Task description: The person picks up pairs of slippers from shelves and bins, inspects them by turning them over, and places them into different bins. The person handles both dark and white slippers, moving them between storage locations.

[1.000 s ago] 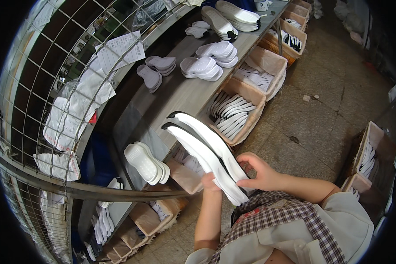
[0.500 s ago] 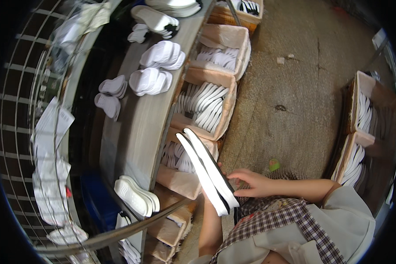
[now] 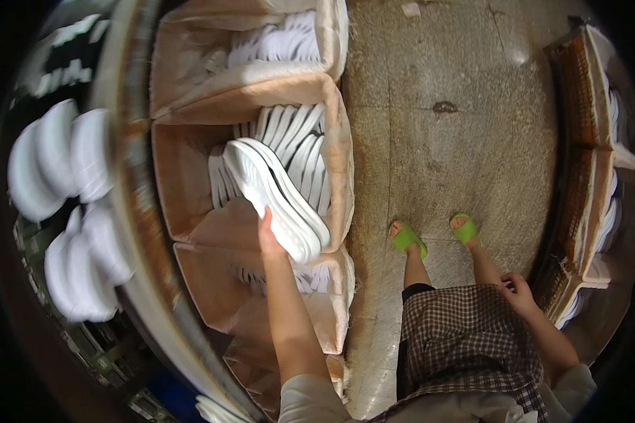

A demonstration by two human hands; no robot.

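Note:
My left hand is closed around the heel half of a small stack of white shoe soles. Its thumb lies against the near side; the other fingers are hidden beneath. The soles tilt over a cloth-lined basket, in which more white soles stand on edge in rows. Beside the right edge of the checked apron, my right hand hangs low with its fingers curled in and nothing visible in them.
Further lined baskets of soles adjoin in front and nearer me. A shelf edge runs along the left, with blurred white soles on it. More baskets line the right. My feet in green slippers stand on the floor between.
My left hand has carried the soles forward and left over the basket. My right hand has left them and dropped to my right side. The view has swung downward, and my feet now show.

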